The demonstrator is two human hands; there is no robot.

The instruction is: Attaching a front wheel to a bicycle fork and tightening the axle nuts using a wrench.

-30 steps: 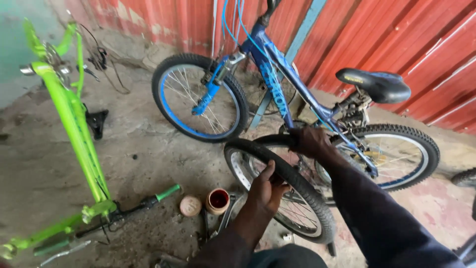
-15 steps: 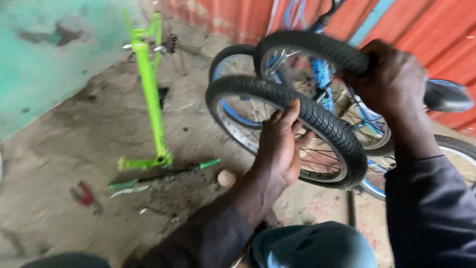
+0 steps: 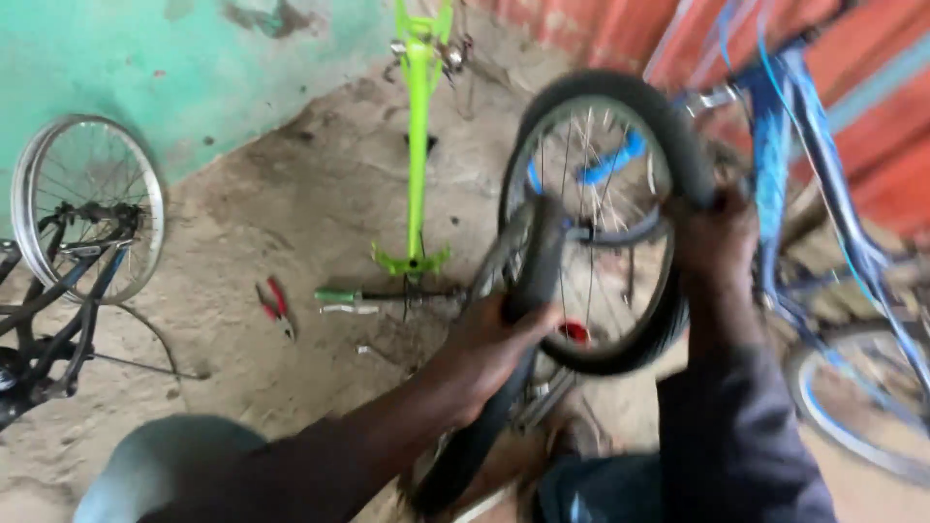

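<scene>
Swung upright since half a second earlier, the spoked wheel (image 3: 596, 218) was held before the blue bicycle (image 3: 804, 194), its rim clamped by the right hand (image 3: 717, 237), while the loose black tyre (image 3: 509, 358), gripped by the left hand (image 3: 499, 339), was seemingly not yet seated.

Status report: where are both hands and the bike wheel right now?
Left hand gripping loose black tyre. Right hand clamped on raised wheel rim. Blue bicycle close behind; pliers lie apart on floor.
</scene>
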